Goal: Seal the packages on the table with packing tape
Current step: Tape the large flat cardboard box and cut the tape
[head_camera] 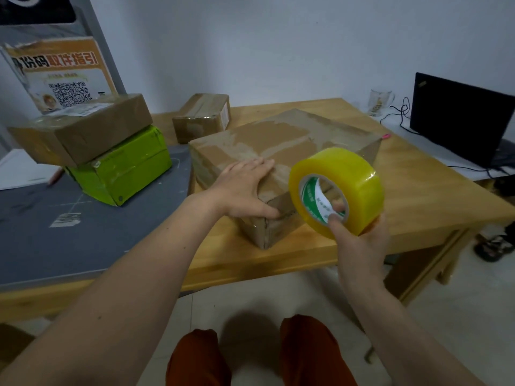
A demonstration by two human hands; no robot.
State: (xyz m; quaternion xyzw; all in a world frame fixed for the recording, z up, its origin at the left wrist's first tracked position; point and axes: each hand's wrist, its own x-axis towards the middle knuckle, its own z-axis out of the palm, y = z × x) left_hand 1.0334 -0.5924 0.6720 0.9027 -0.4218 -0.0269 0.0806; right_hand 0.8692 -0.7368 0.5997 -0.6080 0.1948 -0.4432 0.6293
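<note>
A large brown cardboard box [281, 140] lies on the wooden table [418, 196], its top streaked with clear tape. My left hand [245, 188] rests flat on the box's near corner, fingers straight on top and thumb down the front face. My right hand [359, 238] grips a thick roll of yellowish packing tape [337, 190] just right of that corner, above the table, thumb hooked into the core. No loose strip of tape can be made out.
A small brown box [202, 117] sits behind the large one. At left a brown box [83, 129] is stacked on a green box [122, 168] on a grey mat [55, 240]. A laptop [457, 118], cables and a glass mug [379, 103] stand at right.
</note>
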